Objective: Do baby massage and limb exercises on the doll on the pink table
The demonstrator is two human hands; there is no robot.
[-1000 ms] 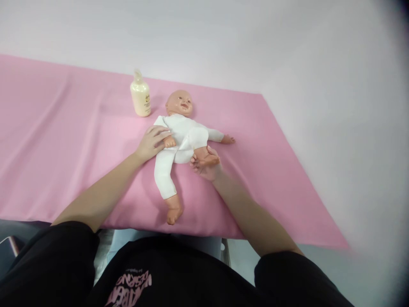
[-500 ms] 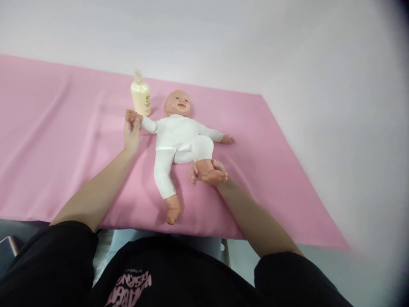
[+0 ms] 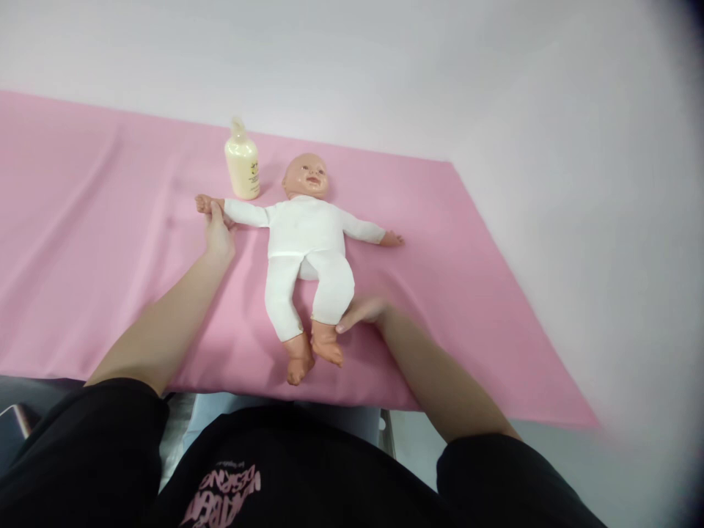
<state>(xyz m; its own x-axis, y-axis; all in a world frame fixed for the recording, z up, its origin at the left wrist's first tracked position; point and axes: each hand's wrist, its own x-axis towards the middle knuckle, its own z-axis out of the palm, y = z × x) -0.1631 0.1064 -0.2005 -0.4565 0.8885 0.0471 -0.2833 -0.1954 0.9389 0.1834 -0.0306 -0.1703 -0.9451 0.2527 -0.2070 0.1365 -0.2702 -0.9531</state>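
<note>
My left hand (image 3: 218,233) reaches out along the pink cloth (image 3: 99,242) and its grip closes lightly on the doll's small hand (image 3: 204,203), at the end of the doll's outstretched arm. My right hand (image 3: 363,312) lies low on the cloth just beside the doll's nearer leg, fingers loose and extended, one fingertip touching the ankle above the foot (image 3: 327,350) — this grip is open and holds nothing.

The doll (image 3: 305,242) lies on its back in the middle of the cloth, head away from me, dressed in a white suit, both arms spread to the sides and both legs straight toward me with the bare feet side by side near the front edge.

A cream bottle (image 3: 242,167) with a pump top stands upright beyond the doll's outstretched arm, just beside its head and near my left hand, though apart from it. Nothing lies between my hands and the doll.

The cloth covers the surface from the far left to a slanted edge at the right, with soft folds on the left side. Behind it rises a plain pale wall (image 3: 385,66). Below, my black sleeves and a black shirt (image 3: 231,477) with pink lettering fill the front — a strip of pale grey floor shows at the right.
</note>
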